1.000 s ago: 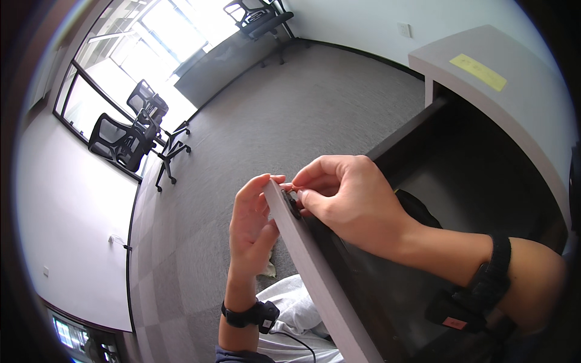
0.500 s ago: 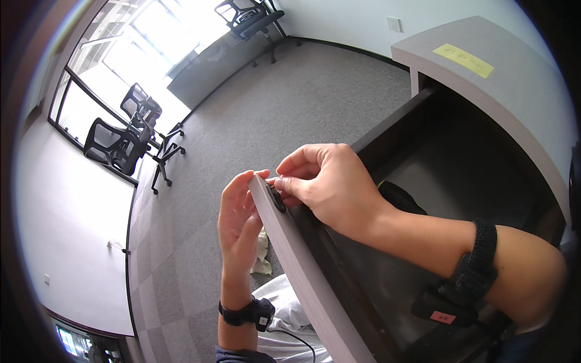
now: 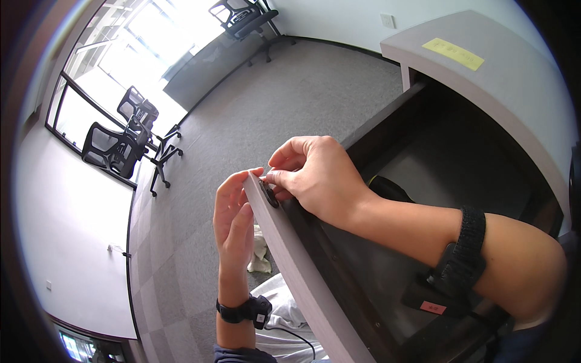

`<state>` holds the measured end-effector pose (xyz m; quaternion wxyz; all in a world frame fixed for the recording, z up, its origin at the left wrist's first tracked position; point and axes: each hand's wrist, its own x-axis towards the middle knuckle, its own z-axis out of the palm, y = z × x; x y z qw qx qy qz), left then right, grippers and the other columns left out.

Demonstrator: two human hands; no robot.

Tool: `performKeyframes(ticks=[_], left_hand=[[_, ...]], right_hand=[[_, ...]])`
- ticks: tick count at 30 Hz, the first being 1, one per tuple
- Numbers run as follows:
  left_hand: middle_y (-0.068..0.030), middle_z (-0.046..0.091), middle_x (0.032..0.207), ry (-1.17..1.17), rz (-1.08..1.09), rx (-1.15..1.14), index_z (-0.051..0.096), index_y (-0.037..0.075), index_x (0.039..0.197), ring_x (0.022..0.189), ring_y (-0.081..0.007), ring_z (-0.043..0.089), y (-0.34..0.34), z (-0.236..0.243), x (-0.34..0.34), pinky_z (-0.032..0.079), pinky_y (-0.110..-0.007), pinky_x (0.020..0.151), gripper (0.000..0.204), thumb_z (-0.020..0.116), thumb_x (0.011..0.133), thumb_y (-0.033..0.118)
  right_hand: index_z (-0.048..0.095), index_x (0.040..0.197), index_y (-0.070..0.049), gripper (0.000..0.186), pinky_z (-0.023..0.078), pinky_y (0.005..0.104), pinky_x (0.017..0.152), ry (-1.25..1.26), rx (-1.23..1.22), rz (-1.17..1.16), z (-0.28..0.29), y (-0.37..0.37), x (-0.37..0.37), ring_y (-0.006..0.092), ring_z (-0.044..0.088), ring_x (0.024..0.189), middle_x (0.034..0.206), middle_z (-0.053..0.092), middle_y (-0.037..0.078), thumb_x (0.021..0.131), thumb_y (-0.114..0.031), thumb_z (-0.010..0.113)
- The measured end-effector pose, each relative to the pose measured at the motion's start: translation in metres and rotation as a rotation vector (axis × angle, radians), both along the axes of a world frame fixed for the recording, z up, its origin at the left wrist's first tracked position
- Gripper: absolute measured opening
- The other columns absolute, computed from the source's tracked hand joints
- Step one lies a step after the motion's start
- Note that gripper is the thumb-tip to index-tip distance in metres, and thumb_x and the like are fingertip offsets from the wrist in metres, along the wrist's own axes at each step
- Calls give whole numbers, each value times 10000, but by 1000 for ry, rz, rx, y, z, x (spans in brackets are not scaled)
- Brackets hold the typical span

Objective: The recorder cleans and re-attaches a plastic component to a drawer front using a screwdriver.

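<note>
A drawer stands pulled out, its pale wood-toned front panel (image 3: 301,272) seen along the top edge. On the outer side, my left hand (image 3: 233,212) lies along the panel with its fingers bent over the edge at the far corner. My right hand (image 3: 318,178) reaches across from the right, thumb and forefinger pinched together at the panel's inner side. Whatever is between those fingertips is too small or hidden to name. Just beneath them, a dark rounded fitting (image 3: 270,195) sits on the panel. Both forearms wear black straps with small devices.
The cabinet top (image 3: 496,78) bears a yellow paper strip (image 3: 452,54). Inside the dark drawer (image 3: 423,163) lies a black object (image 3: 390,189), partly covered by my right arm. A whitish crumpled item (image 3: 259,257) is on the carpet below. Black office chairs (image 3: 115,148) stand near the glass wall.
The whole view has shifted slightly, with the panel and both hands a little further left in the picture. My right hand keeps its pinch at the fitting; my left stays on the panel.
</note>
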<state>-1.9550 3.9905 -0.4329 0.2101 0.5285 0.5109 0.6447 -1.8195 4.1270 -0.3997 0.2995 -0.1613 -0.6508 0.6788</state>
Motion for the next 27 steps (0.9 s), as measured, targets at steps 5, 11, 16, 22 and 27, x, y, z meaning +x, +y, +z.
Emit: performKeyframes(ticks=[5, 11, 16, 22, 27], left_hand=[[-198, 480, 1361, 4, -2, -10, 408, 41, 1383, 1235, -254, 494, 0, 2, 1, 420, -382, 1019, 484, 542, 945, 198], [-194, 483, 1359, 14, -8, 1, 411, 41, 1382, 1237, -258, 494, 2, 1, 1, 425, -384, 1017, 478, 541, 945, 186], [-183, 483, 1364, 9, -32, 9, 413, 40, 1386, 1249, -258, 487, 1, 0, -1, 427, -386, 1017, 471, 530, 942, 148], [-179, 489, 1359, -21, -8, 10, 412, 36, 1389, 1262, -264, 477, 0, -2, -1, 410, -395, 1042, 488, 546, 929, 127], [-183, 486, 1367, -11, -14, -3, 413, 37, 1390, 1268, -268, 474, -1, -1, 1, 408, -394, 1047, 489, 549, 928, 122]], right_hand=[[619, 986, 90, 190, 578, 259, 693, -67, 85, 10, 5, 5, 1, 164, 688, 770, 888, 688, 159, 862, -40, 686], [601, 1029, 97, 216, 570, 269, 680, -162, 133, 18, 12, 7, 1, 177, 690, 735, 916, 684, 184, 876, -45, 656], [610, 1018, 92, 236, 562, 283, 686, -270, 200, -2, 17, 7, -2, 189, 691, 728, 893, 684, 192, 882, -94, 660], [648, 979, 67, 245, 546, 317, 748, -322, 297, -24, 21, 5, -4, 225, 695, 786, 871, 695, 188, 886, -159, 666], [664, 1009, 71, 260, 542, 312, 777, -287, 368, 16, 22, 9, 1, 237, 693, 817, 896, 705, 193, 874, -151, 676]])
